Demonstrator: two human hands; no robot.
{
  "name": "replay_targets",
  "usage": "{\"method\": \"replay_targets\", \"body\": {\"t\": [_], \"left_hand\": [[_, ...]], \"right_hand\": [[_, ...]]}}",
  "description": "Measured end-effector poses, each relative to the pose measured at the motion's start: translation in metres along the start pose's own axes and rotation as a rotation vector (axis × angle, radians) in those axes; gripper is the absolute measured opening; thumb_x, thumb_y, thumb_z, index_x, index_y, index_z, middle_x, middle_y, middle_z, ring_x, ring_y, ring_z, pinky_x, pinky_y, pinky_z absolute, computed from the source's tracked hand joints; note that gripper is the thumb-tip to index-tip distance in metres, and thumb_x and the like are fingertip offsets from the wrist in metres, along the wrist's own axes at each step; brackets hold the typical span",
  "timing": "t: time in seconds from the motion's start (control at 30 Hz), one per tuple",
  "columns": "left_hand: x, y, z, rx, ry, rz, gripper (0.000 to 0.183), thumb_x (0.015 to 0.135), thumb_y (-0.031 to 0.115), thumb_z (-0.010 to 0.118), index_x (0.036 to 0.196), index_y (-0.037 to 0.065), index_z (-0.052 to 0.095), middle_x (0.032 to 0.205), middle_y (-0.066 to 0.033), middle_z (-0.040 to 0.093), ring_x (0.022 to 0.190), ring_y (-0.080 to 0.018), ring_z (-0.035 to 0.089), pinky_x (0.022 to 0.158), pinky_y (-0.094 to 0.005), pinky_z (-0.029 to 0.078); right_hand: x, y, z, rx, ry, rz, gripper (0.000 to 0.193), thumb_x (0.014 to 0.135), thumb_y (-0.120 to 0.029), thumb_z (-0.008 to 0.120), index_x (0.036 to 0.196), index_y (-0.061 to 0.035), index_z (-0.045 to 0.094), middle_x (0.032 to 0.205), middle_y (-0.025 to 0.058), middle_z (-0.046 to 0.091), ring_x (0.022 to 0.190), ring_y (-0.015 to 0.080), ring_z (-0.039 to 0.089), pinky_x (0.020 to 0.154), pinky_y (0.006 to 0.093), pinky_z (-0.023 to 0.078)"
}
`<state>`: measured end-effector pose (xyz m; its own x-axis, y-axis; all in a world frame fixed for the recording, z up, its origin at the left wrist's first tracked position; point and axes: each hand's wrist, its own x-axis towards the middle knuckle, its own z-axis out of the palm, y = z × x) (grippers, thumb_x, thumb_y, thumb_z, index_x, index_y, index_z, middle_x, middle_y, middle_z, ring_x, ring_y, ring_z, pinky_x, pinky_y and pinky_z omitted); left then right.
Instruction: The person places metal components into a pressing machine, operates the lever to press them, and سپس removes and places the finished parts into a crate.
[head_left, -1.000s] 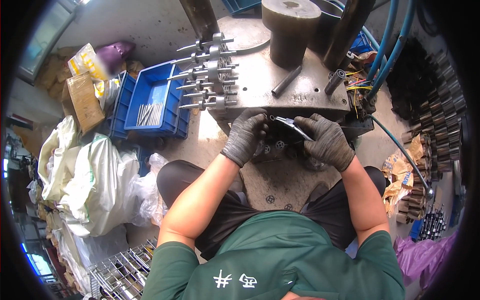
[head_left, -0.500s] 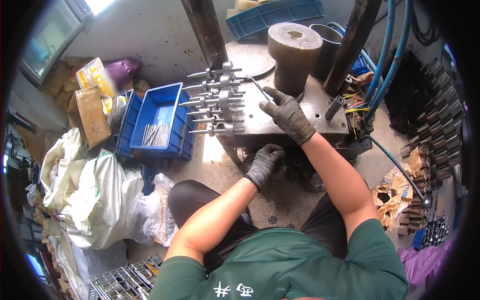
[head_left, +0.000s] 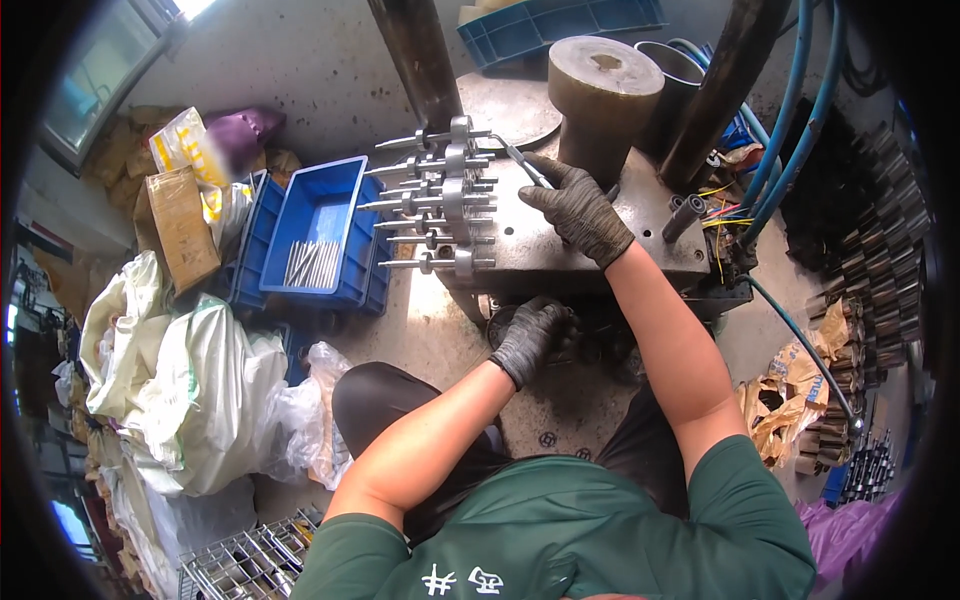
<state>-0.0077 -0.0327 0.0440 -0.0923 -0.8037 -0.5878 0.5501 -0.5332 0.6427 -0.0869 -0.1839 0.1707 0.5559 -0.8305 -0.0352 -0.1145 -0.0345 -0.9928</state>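
My right hand (head_left: 582,212), in a dark grey glove, is closed around a slim metal tool with a bent tip, apparently tweezers (head_left: 522,160). The bent tip is by the farthest of several steel shafts with round collars (head_left: 455,190), which lie in a row along the left edge of the metal machine table (head_left: 545,250). Lower down, just in front of the table's near edge, my gloved left hand (head_left: 530,338) has its fingers curled in. Whatever it holds, if anything, is hidden. A dark round container (head_left: 497,325) is beside it.
A thick cylindrical block (head_left: 605,95) stands on the table between two dark posts (head_left: 415,65). Short black tubes (head_left: 685,215) stand at the right, near blue hoses (head_left: 800,110). A blue crate (head_left: 325,200) with thin rods and white sacks (head_left: 190,390) are at left.
My right hand has shifted slightly, and the tweezers' tip is now nearer the farthest shaft. My left hand has moved slightly down and right, fingers still curled.
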Motion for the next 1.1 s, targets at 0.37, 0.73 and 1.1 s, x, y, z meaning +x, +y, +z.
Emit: {"method": "replay_targets", "body": {"t": [0.37,0.73,1.1], "left_hand": [[0.004,-0.001,0.003,0.100,-0.003,0.116,0.012,0.095,0.010,0.065,0.106,0.005,0.061,0.080,-0.0084,0.065,0.062,-0.0200,0.063,0.055,-0.0320,0.055],[-0.015,0.027,0.007,-0.068,-0.054,0.091,0.006,0.095,0.008,0.060,0.101,0.008,0.057,0.089,-0.0083,0.067,0.072,-0.0181,0.064,0.060,-0.0317,0.056],[-0.023,0.040,-0.003,-0.459,-0.007,0.315,0.012,0.096,0.007,0.060,0.105,0.000,0.064,0.097,-0.0086,0.069,0.083,-0.0174,0.067,0.071,-0.0269,0.056]], "right_hand": [[0.016,0.037,0.019,-0.319,0.186,-0.287,0.063,0.092,-0.022,0.073,0.149,-0.0054,0.052,0.104,0.0113,0.071,0.085,0.0141,0.066,0.077,0.0279,0.056],[-0.032,-0.002,0.012,0.307,0.047,0.017,0.067,0.090,-0.024,0.075,0.148,-0.0039,0.048,0.087,0.0002,0.059,0.065,0.0064,0.054,0.052,0.0219,0.045],[-0.123,-0.004,-0.034,-0.763,0.063,-0.421,0.060,0.071,0.002,0.069,0.129,-0.0115,0.069,0.115,0.0221,0.065,0.104,0.0381,0.065,0.093,0.0417,0.054]]}}
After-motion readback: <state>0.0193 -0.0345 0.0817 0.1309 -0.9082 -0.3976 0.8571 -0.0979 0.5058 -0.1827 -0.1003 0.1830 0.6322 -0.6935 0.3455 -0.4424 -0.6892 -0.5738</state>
